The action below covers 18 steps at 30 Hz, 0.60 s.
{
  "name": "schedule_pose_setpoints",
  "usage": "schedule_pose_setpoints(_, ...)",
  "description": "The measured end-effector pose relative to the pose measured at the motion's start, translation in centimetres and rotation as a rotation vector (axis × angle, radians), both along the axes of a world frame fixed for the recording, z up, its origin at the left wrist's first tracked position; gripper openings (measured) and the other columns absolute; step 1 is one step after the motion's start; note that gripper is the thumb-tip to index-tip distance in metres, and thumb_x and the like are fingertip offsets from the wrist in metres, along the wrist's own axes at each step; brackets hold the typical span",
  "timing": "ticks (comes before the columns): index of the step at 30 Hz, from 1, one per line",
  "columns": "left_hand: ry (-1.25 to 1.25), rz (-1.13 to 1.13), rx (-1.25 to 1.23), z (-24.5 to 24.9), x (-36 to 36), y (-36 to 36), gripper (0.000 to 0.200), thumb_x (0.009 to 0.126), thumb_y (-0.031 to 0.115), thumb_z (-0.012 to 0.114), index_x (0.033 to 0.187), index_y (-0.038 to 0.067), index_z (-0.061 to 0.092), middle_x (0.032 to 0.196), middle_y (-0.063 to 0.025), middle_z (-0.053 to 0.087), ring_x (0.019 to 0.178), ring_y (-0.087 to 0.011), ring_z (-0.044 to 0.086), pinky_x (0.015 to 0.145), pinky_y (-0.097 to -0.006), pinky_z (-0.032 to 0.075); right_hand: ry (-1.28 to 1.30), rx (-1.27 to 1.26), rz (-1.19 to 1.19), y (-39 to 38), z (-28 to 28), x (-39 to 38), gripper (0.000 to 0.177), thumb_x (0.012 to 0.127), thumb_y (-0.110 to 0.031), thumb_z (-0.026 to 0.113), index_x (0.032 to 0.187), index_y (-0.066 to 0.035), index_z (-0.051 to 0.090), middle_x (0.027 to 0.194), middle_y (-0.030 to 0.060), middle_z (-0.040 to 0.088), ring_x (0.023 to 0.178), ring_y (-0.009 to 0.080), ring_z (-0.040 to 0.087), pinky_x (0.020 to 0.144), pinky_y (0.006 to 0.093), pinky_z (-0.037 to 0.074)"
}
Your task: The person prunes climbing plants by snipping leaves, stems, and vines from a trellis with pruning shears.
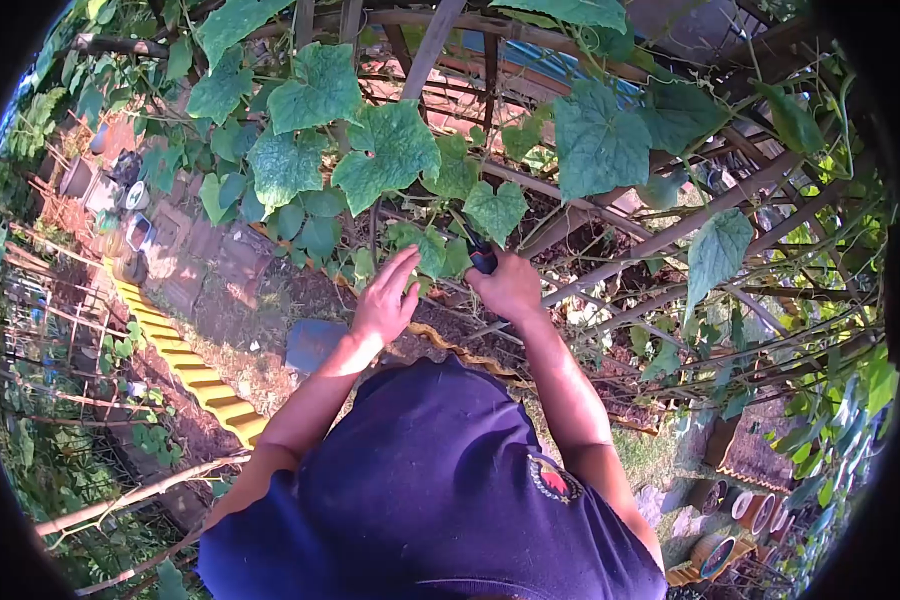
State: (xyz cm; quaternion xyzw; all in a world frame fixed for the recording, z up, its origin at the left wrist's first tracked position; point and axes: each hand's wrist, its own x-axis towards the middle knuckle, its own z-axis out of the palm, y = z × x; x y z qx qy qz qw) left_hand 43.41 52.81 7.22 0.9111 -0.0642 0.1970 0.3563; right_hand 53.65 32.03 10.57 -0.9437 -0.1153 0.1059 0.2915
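Note:
Broad green leaves (387, 158) hang from a vine on a wooden lattice (660, 238) in front of me. My right hand (508, 286) is wrapped round the dark handle of a cutting tool (480, 250), its narrow tip pointing up among the leaves. To its left, my left hand (388, 300) is raised beside a smaller leaf (425, 250), fingers extended and thumb apart, with nothing visible in it. A heart-shaped leaf (495, 210) hangs just above the tool and my right hand.
Yellow corrugated edging (185, 362) runs along the ground at the left. A grey slab (315, 344) lies below my left forearm. Bare branches (135, 500) reach in at the lower left. Pots (712, 552) stand at the lower right.

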Motion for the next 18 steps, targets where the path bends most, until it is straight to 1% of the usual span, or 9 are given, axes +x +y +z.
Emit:
schedule_pose_setpoints(2, -0.008, 0.017, 0.014, 0.1, 0.2, -0.2, 0.045, 0.091, 0.009, 0.063, 0.135, 0.001, 0.054, 0.142, -0.0135, 0.055, 0.123, -0.0323, 0.061, 0.099, -0.0386, 0.054, -0.04, -0.123, -0.007, 0.4, 1.3, 0.0, 0.049, 0.076, -0.044, 0.069, 0.095, 0.001, 0.067, 0.089, 0.0254, 0.072, 0.088, 0.0414, 0.072, 0.083, 0.0478, 0.056)
schedule_pose_setpoints(4, -0.021, 0.012, 0.031, -0.4, 0.3, 0.1, 0.044, 0.092, 0.01, 0.062, 0.134, 0.001, 0.055, 0.142, -0.013, 0.055, 0.123, -0.0321, 0.061, 0.099, -0.0385, 0.055, -0.037, -0.224, -0.006, 0.8, 2.4, 0.3, 0.053, 0.077, -0.046, 0.069, 0.096, 0.003, 0.069, 0.09, 0.0273, 0.072, 0.091, 0.0413, 0.071, 0.084, 0.0477, 0.056)
schedule_pose_setpoints(7, -0.04, -0.004, 0.06, -1.0, 0.6, 0.5, 0.044, 0.091, 0.01, 0.062, 0.134, 0.001, 0.055, 0.142, -0.0123, 0.055, 0.121, -0.0317, 0.062, 0.098, -0.0385, 0.056, 0.005, -0.26, 0.025, 1.1, 2.1, 1.3, 0.058, 0.078, -0.048, 0.068, 0.096, 0.007, 0.071, 0.093, 0.0272, 0.072, 0.092, 0.041, 0.071, 0.085, 0.0469, 0.056)
schedule_pose_setpoints(10, -0.015, -0.016, 0.05, -1.2, 0.8, 0.5, 0.044, 0.091, 0.01, 0.062, 0.134, 0.002, 0.055, 0.142, -0.0118, 0.055, 0.119, -0.0312, 0.063, 0.096, -0.0386, 0.056, -0.062, -0.247, 0.049, 1.3, 2.1, 1.6, 0.058, 0.079, -0.048, 0.068, 0.098, 0.006, 0.073, 0.093, 0.0254, 0.072, 0.091, 0.0405, 0.072, 0.086, 0.0452, 0.056)
schedule_pose_setpoints(13, 0.005, -0.021, 0.042, -1.4, 0.8, 0.6, 0.043, 0.092, 0.01, 0.061, 0.133, 0.002, 0.055, 0.142, -0.0115, 0.054, 0.116, -0.031, 0.064, 0.095, -0.0387, 0.057, -0.134, -0.309, 0.071, 1.7, 2.4, 1.8, 0.052, 0.078, -0.047, 0.068, 0.1, 0.0, 0.074, 0.091, 0.0221, 0.073, 0.09, 0.0387, 0.072, 0.087, 0.0441, 0.056)
schedule_pose_setpoints(16, 0.007, -0.015, 0.045, -1.9, 0.9, 0.7, 0.043, 0.092, 0.01, 0.06, 0.134, 0.002, 0.054, 0.143, -0.0114, 0.054, 0.116, -0.0313, 0.064, 0.093, -0.0388, 0.057, -0.115, -0.24, 0.093, 1.8, 3.3, 2.0, 0.043, 0.078, -0.046, 0.07, 0.106, -0.014, 0.073, 0.093, 0.018, 0.073, 0.088, 0.0373, 0.071, 0.08, 0.047, 0.057)
schedule_pose_setpoints(18, 0.006, -0.007, 0.049, -1.9, 0.9, 0.9, 0.043, 0.093, 0.011, 0.06, 0.134, 0.002, 0.054, 0.143, -0.0114, 0.054, 0.116, -0.0315, 0.064, 0.093, -0.0389, 0.057, -0.157, -0.226, 0.1, 1.8, 3.9, 1.8, 0.041, 0.077, -0.044, 0.071, 0.107, -0.016, 0.072, 0.093, 0.0174, 0.073, 0.088, 0.037, 0.071, 0.08, 0.0471, 0.057)
